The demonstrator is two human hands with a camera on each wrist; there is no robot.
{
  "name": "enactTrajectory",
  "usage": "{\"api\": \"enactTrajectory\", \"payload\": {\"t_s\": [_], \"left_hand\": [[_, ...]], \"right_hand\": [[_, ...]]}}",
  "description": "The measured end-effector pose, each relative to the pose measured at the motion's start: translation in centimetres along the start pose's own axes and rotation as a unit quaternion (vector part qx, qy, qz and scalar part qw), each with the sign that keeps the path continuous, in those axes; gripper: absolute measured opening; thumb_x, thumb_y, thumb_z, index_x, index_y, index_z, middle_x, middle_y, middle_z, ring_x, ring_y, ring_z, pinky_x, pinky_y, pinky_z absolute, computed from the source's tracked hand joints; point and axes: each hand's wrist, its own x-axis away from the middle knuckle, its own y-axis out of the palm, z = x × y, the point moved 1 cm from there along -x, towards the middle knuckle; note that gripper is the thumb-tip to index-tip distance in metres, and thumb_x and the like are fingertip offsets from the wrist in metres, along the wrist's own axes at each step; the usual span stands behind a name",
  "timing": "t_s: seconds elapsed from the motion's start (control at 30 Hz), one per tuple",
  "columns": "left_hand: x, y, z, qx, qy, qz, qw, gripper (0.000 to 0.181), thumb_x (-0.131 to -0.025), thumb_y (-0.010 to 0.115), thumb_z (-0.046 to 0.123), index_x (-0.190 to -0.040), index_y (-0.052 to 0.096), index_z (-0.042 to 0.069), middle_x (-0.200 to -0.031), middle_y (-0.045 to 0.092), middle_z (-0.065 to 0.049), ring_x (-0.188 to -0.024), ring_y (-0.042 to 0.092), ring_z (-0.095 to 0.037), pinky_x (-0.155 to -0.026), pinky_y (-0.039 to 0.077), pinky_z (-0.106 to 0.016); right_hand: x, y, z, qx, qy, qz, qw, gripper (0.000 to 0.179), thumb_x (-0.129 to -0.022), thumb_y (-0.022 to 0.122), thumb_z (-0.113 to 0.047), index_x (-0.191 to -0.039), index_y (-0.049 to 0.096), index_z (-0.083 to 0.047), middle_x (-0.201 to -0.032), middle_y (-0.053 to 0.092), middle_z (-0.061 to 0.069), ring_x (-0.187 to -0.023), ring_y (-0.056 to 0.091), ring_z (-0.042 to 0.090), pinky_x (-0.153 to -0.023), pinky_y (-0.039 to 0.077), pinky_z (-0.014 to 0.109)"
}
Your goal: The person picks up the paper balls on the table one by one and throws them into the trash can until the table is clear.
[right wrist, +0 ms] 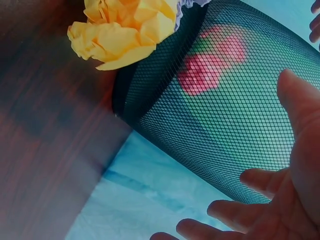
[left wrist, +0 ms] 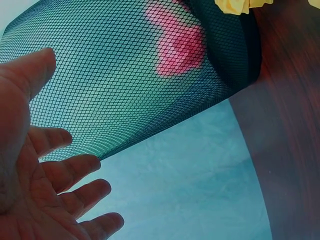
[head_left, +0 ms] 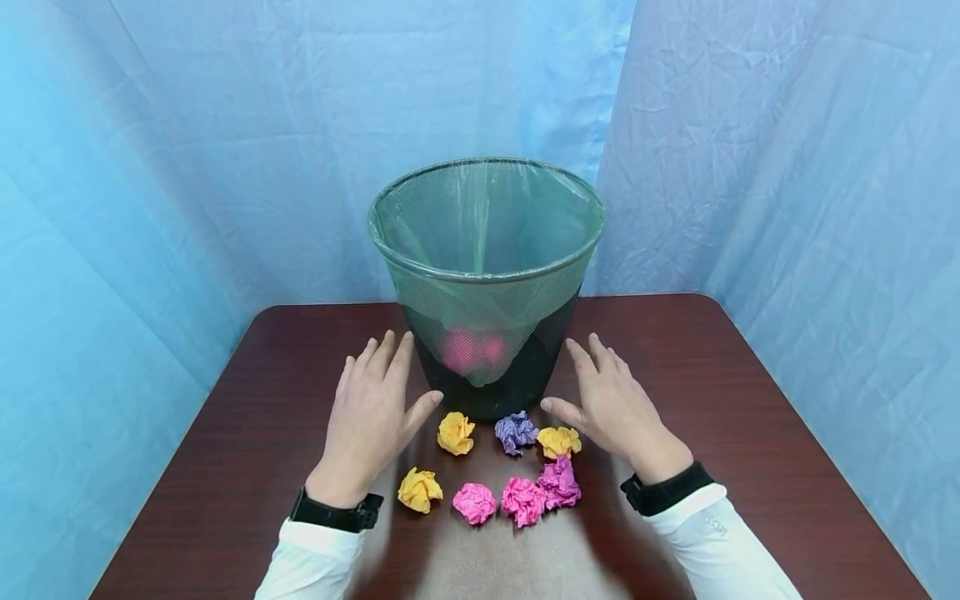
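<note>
A black mesh wastebasket lined with a thin green bag stands upright on the table. Pink crumpled paper balls show through its mesh, low in the bag. My left hand is at the basket's left side, fingers spread and nothing held. On the other side my right hand mirrors it, fingers extended and empty. Between the hands lie several crumpled paper balls: a yellow one, a purple-blue one and another yellow one in front of the basket. The right wrist view shows that yellow ball large.
Nearer the front edge lie a yellow ball, a pink ball, a second pink ball and a magenta ball. The brown wooden table has blue cloth hanging behind and at both sides.
</note>
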Motion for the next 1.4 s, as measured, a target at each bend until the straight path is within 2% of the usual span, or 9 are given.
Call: {"api": "enactTrajectory", "payload": {"t_s": [0.4, 0.9, 1.4], "left_hand": [[0.7, 0.7, 0.0, -0.002, -0.001, -0.01, 0.9999, 0.085, -0.086, 0.062, 0.059, -0.15, 0.039, 0.007, -0.15, 0.043, -0.022, -0.137, 0.036, -0.042, -0.107, 0.028, -0.066], [1.6, 1.5, 0.3, -0.004, -0.008, -0.024, 0.9997, 0.085, -0.085, 0.063, 0.059, -0.149, 0.041, 0.008, -0.15, 0.043, -0.022, -0.137, 0.037, -0.042, -0.108, 0.027, -0.066], [2.4, 2.5, 0.2, -0.001, -0.018, -0.039, 0.9991, 0.086, -0.084, 0.065, 0.058, -0.15, 0.04, 0.008, -0.15, 0.042, -0.021, -0.137, 0.036, -0.042, -0.108, 0.026, -0.067]], "right_hand": [[0.3, 1.3, -0.2, -0.004, -0.004, -0.032, 0.9995, 0.095, -0.082, 0.063, -0.063, -0.152, 0.032, -0.007, -0.156, 0.024, 0.029, -0.132, 0.037, 0.051, -0.1, 0.039, 0.063], [0.7, 2.5, -0.8, 0.028, 0.008, -0.089, 0.9956, 0.089, -0.08, 0.069, -0.059, -0.148, 0.041, -0.008, -0.15, 0.035, 0.031, -0.122, 0.049, 0.049, -0.096, 0.045, 0.06], [0.9, 3.1, -1.1, 0.046, 0.003, -0.114, 0.9925, 0.079, -0.079, 0.071, -0.055, -0.14, 0.052, -0.01, -0.143, 0.046, 0.029, -0.12, 0.053, 0.046, -0.093, 0.047, 0.06]]}}
